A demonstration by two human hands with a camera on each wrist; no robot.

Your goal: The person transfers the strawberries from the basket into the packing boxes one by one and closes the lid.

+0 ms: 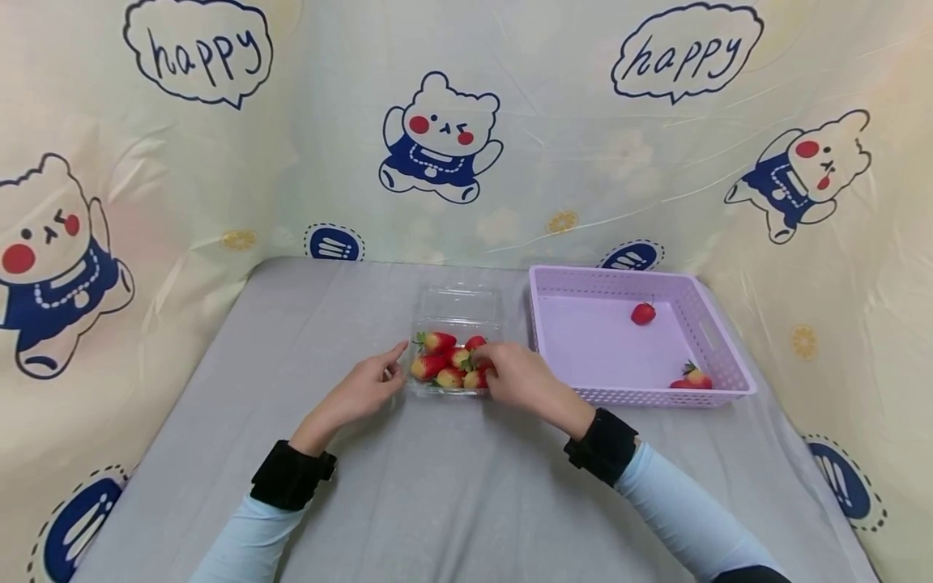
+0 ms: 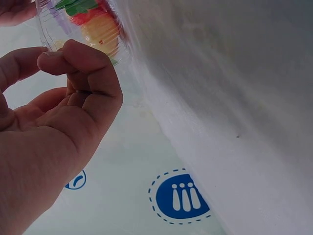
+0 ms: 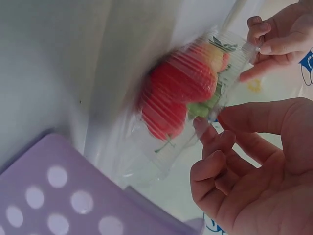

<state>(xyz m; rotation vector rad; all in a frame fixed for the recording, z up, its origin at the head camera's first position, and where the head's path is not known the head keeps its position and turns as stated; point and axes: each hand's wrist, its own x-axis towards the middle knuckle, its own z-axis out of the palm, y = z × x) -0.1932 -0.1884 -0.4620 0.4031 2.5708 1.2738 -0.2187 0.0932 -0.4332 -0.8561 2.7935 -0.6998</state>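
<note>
A clear plastic box [image 1: 445,392] with its lid [image 1: 461,304] raised at the back holds several red strawberries [image 1: 428,367] with pale yellow ends and green leaves. My right hand [image 1: 519,376] reaches over the box's right end, bent fingertips down among the fruit. In the right wrist view its fingertips [image 3: 199,123] are at the box's upper edge, and I cannot tell whether they pinch a strawberry. My left hand [image 1: 368,385] is right beside the box's left end, index finger extended and other fingers loosely bent, with no fruit in it.
A purple perforated basket [image 1: 598,324] stands right of the box, close to my right hand. Inside are a strawberry [image 1: 642,313] toward the back and two more strawberries [image 1: 697,376] in the front right corner. Grey cloth [image 1: 437,486] covers the table; a printed curtain [image 1: 539,162] surrounds it.
</note>
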